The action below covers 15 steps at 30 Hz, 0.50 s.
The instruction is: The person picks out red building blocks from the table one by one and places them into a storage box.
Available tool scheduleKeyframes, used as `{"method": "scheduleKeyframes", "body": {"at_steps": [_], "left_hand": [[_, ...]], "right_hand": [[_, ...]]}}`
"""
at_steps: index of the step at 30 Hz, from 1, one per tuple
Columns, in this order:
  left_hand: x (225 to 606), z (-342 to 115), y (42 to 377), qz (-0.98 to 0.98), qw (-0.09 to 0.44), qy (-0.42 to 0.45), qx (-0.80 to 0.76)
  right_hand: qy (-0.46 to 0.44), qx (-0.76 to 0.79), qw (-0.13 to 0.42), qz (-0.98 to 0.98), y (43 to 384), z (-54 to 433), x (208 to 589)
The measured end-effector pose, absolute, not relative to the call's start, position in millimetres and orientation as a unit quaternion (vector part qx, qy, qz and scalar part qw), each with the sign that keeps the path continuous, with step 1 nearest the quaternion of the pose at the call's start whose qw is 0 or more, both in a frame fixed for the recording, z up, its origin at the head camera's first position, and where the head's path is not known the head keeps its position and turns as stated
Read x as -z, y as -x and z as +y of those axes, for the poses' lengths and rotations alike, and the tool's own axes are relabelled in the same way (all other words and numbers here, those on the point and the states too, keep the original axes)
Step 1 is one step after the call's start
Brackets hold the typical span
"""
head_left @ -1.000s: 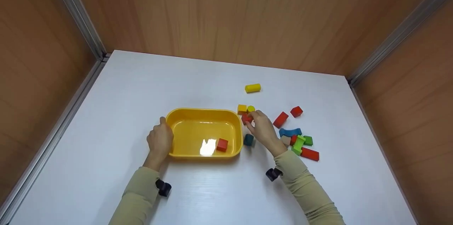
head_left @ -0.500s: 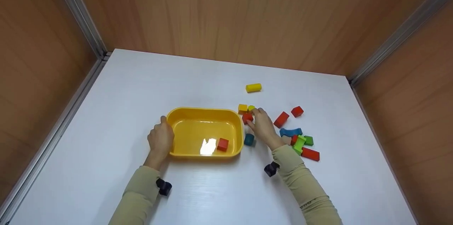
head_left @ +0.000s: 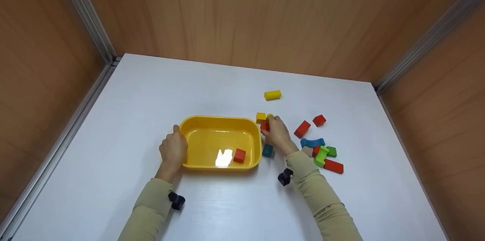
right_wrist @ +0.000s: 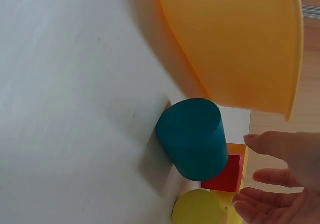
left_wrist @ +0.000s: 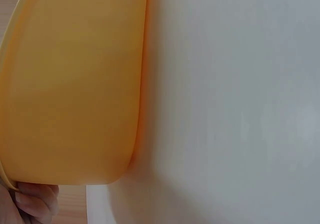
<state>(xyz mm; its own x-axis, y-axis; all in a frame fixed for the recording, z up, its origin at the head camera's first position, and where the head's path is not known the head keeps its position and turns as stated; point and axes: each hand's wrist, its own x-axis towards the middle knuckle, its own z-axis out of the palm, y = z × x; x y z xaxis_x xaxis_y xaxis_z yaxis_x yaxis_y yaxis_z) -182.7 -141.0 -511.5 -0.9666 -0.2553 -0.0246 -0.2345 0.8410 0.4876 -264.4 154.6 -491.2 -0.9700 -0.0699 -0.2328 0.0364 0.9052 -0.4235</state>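
1. Just outside the right end of the yellow tray point(head_left: 204, 146), a red block point(head_left: 263, 127) lies on the white table point(head_left: 219, 207). Close behind it are a yellow cube point(head_left: 260, 116) and a yellow-green cylinder point(right_wrist: 196, 208).
2. From the right hand point(head_left: 278, 135), which is the nearer one, this red block lies to the left, at the fingertips. I cannot tell any long axis of it.
3. The right thumb and fingers are parted, and nothing is seen pinched between them; whether they touch the block, I cannot tell. A teal cylinder point(right_wrist: 192, 139) is on the nearer side of the block.
4. At the opposite end, the left hand point(head_left: 173, 150) grips the tray's rim with curled fingers. Inside the tray, toward its near right corner, rests one red cube point(head_left: 239, 155).
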Motion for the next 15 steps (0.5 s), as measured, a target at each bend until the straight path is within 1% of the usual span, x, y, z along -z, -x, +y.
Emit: {"method": "scheduleKeyframes", "body": {"at_steps": [4, 15], "left_hand": [[511.1, -140.8, 183.2, -0.959, 0.017, -0.134, 0.248], [512.7, -139.5, 183.9, -0.958, 0.035, -0.130, 0.252]], "right_hand": [[-0.001, 0.217, 0.129, 0.968, 265.4, 152.1, 493.1], [-0.017, 0.227, 0.140, 0.964, 267.3, 152.7, 497.2]]}}
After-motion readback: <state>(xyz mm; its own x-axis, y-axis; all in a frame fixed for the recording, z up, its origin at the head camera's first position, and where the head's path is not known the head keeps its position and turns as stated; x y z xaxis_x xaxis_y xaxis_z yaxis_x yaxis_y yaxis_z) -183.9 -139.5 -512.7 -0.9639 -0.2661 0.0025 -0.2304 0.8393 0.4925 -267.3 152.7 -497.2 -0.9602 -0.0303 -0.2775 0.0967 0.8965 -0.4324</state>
